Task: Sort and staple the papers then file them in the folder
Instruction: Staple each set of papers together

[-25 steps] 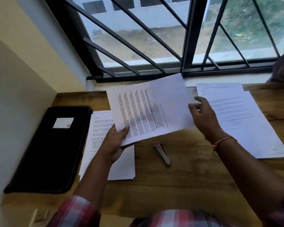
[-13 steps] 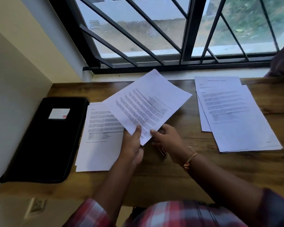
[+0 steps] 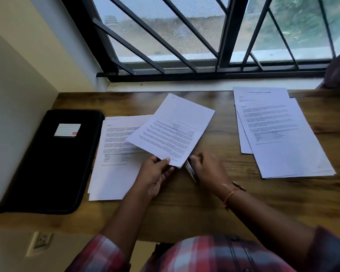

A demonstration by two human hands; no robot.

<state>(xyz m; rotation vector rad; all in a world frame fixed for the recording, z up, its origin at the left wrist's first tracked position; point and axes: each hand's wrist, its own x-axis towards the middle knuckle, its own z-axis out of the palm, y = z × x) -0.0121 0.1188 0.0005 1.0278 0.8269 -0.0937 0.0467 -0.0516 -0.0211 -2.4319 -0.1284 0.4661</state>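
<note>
My left hand point(image 3: 155, 173) pinches the near corner of a thin set of printed papers point(image 3: 173, 128), held tilted above the wooden desk point(image 3: 185, 203). My right hand point(image 3: 208, 169) is curled round the silver stapler point(image 3: 190, 169) right beside that corner; the hand hides most of the stapler. A second stack of papers point(image 3: 114, 161) lies flat to the left, partly under the held set. A third, fanned stack point(image 3: 279, 132) lies at the right. The black folder point(image 3: 49, 161) with a white label lies shut at the far left.
A barred window point(image 3: 185, 36) and its sill run along the desk's far edge. A wall point(image 3: 12, 95) borders the folder on the left. A wall socket point(image 3: 40, 242) sits below the desk's near left corner.
My right hand left the far edge of the held papers, came down to the desk and took the stapler. The left hand turned the papers so a corner points toward me.
</note>
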